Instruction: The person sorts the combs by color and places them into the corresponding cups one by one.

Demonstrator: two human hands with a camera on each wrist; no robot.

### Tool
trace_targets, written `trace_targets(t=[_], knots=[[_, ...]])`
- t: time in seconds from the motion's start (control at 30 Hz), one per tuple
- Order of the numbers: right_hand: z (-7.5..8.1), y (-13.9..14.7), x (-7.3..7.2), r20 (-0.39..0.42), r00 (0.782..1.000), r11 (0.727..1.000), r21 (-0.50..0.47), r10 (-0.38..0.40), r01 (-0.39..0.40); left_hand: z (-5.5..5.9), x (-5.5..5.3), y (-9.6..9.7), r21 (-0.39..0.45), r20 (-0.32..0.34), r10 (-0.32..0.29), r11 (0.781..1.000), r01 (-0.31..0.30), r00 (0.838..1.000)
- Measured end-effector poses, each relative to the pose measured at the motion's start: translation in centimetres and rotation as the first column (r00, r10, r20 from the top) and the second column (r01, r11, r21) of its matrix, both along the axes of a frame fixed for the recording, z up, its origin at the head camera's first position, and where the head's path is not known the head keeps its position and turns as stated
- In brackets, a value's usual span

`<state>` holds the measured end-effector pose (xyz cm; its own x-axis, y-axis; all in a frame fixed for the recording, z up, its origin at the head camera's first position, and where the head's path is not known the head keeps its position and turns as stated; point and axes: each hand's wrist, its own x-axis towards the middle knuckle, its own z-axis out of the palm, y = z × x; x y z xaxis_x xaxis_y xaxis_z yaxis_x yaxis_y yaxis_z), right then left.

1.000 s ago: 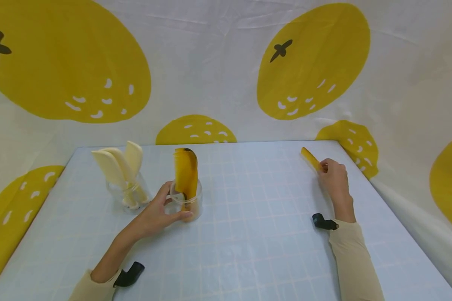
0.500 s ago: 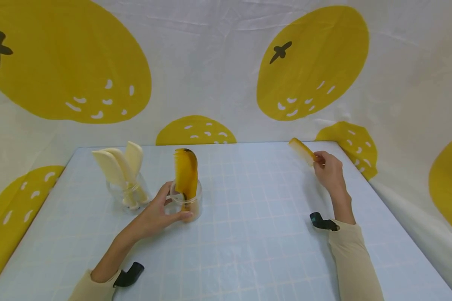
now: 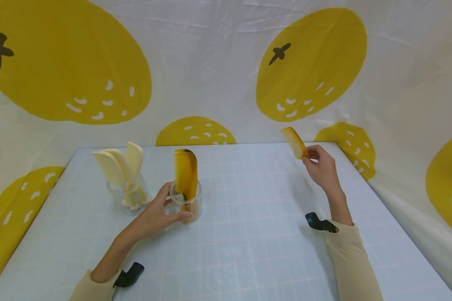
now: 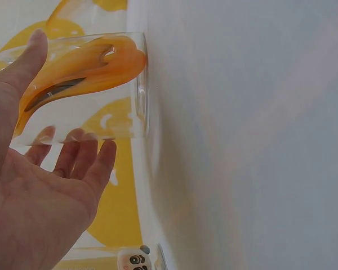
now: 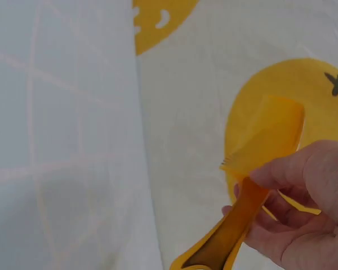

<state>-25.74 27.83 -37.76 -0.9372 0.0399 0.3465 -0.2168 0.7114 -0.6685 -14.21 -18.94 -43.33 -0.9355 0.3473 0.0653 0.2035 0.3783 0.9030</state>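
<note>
My left hand [image 3: 159, 212] grips a clear jar [image 3: 196, 209] round its side, thumb in front and fingers behind. Inside the jar an amber comb [image 3: 187, 173] stands upright, teeth to the left; its handle shows through the wall in the left wrist view. Over the right part of the table, my right hand [image 3: 323, 168] pinches a second amber comb [image 3: 295, 142] by its handle. That comb is raised off the table and tilted up to the left, its toothed end away from the fingers, as the right wrist view also shows.
Left of my left hand stands another clear jar [image 3: 114, 193] with several cream-coloured, flat-headed pieces [image 3: 111, 167]. A panda face [image 4: 136, 260] shows low in the left wrist view. Beyond the pale checked table [image 3: 241, 251] hangs a white cloth printed with yellow fruit.
My right hand has lifted its comb from the table and moved it up and to the left, turning its toothed side into view. The left hand and its jar have stayed put.
</note>
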Motion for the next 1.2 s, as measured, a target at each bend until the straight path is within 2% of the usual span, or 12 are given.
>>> trace_targets(t=[0.17,0.47,0.83,1.03,1.2], knots=[[0.6,-1.4,0.5,-0.003,0.999,0.996,-0.069,0.047,-0.047,-0.1,0.0,-0.1,0.003,-0.007,-0.002,1.000,0.002,1.000],[1.3,-3.3,1.2,0.026,0.991,0.967,-0.224,0.128,-0.119,-0.3,0.0,-0.1,0.005,-0.014,-0.002,1.000,0.002,1.000],[2.2,-5.2,1.9,0.047,0.968,0.917,-0.335,0.245,-0.215,-0.1,0.0,0.0,-0.002,-0.020,-0.001,1.000,0.001,1.000],[2.5,-6.2,2.5,0.005,0.958,0.889,-0.375,0.286,-0.264,-0.2,-0.1,0.0,-0.001,-0.026,-0.003,1.000,0.003,1.000],[2.6,-7.4,3.0,-0.037,0.943,0.848,-0.427,0.332,-0.315,-0.2,0.0,-0.1,0.002,-0.030,-0.007,1.000,0.007,1.000]])
